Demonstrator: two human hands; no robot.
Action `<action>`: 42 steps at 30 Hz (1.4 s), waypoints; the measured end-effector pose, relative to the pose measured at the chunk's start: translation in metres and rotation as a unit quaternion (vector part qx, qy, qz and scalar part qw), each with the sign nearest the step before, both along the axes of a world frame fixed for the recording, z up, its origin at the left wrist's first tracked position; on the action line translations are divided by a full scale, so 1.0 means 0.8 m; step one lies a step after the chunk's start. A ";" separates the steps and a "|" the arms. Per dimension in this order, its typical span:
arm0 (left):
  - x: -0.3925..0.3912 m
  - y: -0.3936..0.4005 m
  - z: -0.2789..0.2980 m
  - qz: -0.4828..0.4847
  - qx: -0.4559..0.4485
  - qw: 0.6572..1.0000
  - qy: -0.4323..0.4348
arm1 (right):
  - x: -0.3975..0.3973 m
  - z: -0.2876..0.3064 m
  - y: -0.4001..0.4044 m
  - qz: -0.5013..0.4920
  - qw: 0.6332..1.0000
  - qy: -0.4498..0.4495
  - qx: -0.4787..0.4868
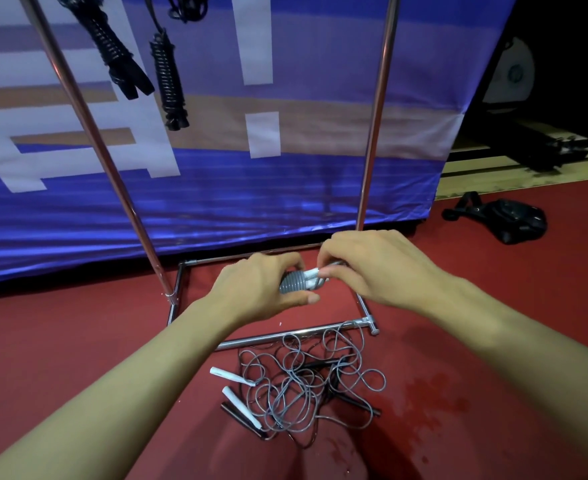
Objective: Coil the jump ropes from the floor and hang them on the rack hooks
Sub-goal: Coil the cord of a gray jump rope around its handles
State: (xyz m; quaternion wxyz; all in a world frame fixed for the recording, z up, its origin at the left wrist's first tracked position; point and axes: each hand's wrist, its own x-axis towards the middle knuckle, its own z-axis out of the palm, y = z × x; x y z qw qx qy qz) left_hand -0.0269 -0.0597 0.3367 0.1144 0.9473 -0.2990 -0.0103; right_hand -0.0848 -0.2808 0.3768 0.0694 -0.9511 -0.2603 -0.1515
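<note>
The left hand (261, 289) curls round a grey coiled rope (294, 284), thumb along its near side, fingers over the top; the right hand (372, 268) pinches the white handles (315, 274) sticking out of the coil's right end, fingertips bent down onto them; both forearms reach in from the lower corners and the hands meet in mid-air above the rack base (292, 336). Below them, on the red floor (77, 341), lies a loose tangle (306, 386) of grey and black rope, touching the near chrome bar of the base; two white handles and some black ones stick out at its left and lower edges. The rack's two chrome uprights (375, 109) rise either side of the hands; near the top left, two black coiled ropes (169, 81) hang from the rack, with part of a third above at the frame edge. Behind the rack hangs a blue banner (285, 188); a black bag (514, 220) sits on the floor to the right, well apart.
</note>
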 end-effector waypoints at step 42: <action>0.013 0.039 -0.009 0.004 -0.245 0.964 0.107 | -0.022 -0.012 0.013 -0.004 0.998 -0.014 -0.066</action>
